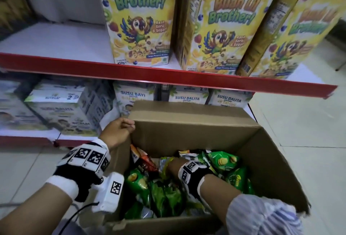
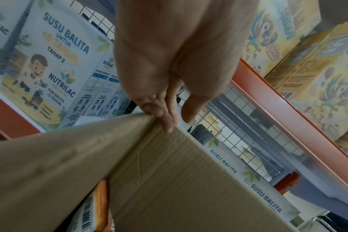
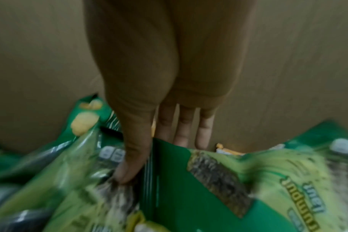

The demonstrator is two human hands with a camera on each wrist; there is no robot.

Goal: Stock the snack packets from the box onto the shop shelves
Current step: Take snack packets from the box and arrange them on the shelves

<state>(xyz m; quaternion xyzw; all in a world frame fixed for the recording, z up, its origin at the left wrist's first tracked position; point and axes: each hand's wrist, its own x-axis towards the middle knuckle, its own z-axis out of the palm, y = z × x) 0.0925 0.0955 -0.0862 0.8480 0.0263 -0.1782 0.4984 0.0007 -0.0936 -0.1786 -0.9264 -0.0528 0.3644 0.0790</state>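
Green snack packets (image 1: 164, 195) fill the box (image 1: 196, 135); the right hand (image 3: 159, 70) pinches one by the box's far wall, thumb in front, straight fingers (image 3: 184, 130) behind. At the box's far-left corner the left hand (image 1: 118, 131) curls its fingers over the rim, which should steady a straight lift toward the shelf (image 1: 56, 41) beyond.

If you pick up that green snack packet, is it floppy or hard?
Probably floppy: the green packet the right hand pinches is thin, wrinkled film. Likely light, since it looks air-puffed. Its glossy surface may slip.
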